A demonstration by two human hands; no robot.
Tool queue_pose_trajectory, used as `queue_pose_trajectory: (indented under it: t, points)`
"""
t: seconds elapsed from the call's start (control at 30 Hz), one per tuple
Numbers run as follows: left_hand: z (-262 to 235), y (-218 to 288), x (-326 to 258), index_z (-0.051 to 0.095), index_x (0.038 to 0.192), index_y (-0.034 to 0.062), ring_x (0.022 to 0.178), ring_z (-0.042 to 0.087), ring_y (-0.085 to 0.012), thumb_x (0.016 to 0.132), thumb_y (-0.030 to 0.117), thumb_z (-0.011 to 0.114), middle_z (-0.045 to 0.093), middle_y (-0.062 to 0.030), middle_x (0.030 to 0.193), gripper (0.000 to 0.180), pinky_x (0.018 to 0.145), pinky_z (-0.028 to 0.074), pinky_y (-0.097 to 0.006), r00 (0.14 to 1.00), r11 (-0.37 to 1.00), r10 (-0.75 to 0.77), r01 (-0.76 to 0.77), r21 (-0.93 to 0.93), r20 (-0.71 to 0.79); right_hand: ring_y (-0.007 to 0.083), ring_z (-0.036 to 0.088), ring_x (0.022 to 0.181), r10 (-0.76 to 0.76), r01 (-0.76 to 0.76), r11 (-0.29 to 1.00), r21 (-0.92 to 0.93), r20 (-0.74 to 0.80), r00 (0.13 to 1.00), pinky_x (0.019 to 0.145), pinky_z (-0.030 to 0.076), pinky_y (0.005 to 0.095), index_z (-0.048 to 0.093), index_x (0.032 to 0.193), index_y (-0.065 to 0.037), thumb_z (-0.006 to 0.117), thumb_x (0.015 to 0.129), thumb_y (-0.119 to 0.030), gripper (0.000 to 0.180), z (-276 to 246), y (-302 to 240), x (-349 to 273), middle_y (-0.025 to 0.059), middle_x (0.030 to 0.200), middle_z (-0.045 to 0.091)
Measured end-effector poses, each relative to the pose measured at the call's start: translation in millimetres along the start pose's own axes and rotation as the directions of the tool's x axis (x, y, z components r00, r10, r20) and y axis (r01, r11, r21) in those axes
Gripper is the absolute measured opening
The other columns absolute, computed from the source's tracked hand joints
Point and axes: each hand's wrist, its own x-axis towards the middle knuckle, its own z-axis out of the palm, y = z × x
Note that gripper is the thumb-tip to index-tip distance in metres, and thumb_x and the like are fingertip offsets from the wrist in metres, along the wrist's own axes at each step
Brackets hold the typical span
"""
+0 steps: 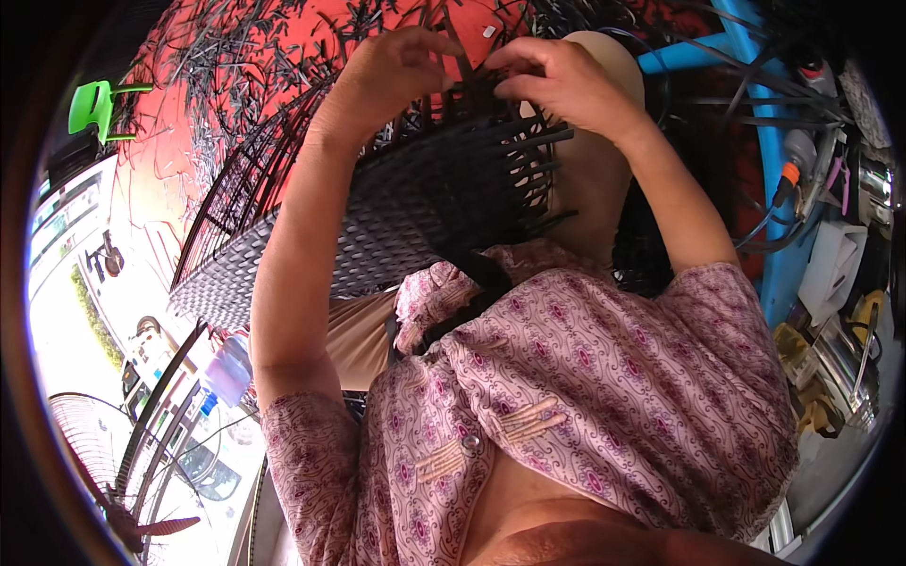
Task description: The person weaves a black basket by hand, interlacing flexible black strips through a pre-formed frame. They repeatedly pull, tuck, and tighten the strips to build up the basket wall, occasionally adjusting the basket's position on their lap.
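my left hand point(396, 66) and right hand point(562, 80) curl at the weave point(406, 203) edge; i cannot tell if fingers clamp strands point(533, 139). ahead: scraps point(255, 75). right: blue frame point(689, 55).

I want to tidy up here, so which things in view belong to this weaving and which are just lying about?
Belong to the weaving:
dark woven piece
strip between left hand and right hand

Apparently just lying about:
scattered offcut-like pieces
green chair
fan at lower left

Green chair point(92, 110) at upper left; fan point(121, 519) at lower left, perhaps a vehicle point(209, 474) beyond.
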Motion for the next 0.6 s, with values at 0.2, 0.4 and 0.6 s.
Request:
queue_pose_trajectory:
  t: [0.2,0.4,0.6]
  points:
    - [-0.5,8.4,-13.9,0.073,0.117,0.0102,0.075,0.071,-0.0186,0.086,0.008,0.07,0.074,-0.0096,0.081,0.032,0.071,0.054,-0.034,0.999,0.957,0.033,-0.039,0.288,0.023,0.0114,0.068,0.076,0.068,-0.068,0.992,-0.11,-0.004,0.998,0.073,0.052,0.0279,0.078,0.104,-0.007,0.077,0.087,-0.025,0.024,-36.9,-7.1,-12.7,0.0022,0.082,0.073]
    - [0.6,21.8,-14.5,0.067,0.132,0.0146,0.077,0.068,-0.0132,0.094,0.005,0.064,0.071,-0.0086,0.08,0.039,0.073,0.053,-0.031,0.981,0.831,0.121,-0.184,0.525,0.152,0.0103,0.069,0.089,-0.042,0.042,0.999,0.014,0.029,0.999,0.082,0.054,0.0254,0.076,0.106,-0.003,0.073,0.093,-0.018,0.02,-33.2,-9.7,-2.4,0.0034,0.094,0.076]
    - [-10.3,6.5,-27.8,0.066,0.133,0.0126,0.072,0.068,-0.0169,0.094,0.007,0.06,0.072,-0.0068,0.083,0.04,0.07,0.055,-0.034,0.972,0.929,0.207,-0.158,0.335,-0.115,0.008,0.067,0.088,-0.031,0.031,1.0,0.0,0.084,0.996,0.08,0.053,0.0236,0.075,0.107,-0.002,0.073,0.095,-0.015,0.019,-25.8,-14.1,-0.6,0.0011,0.092,0.074]
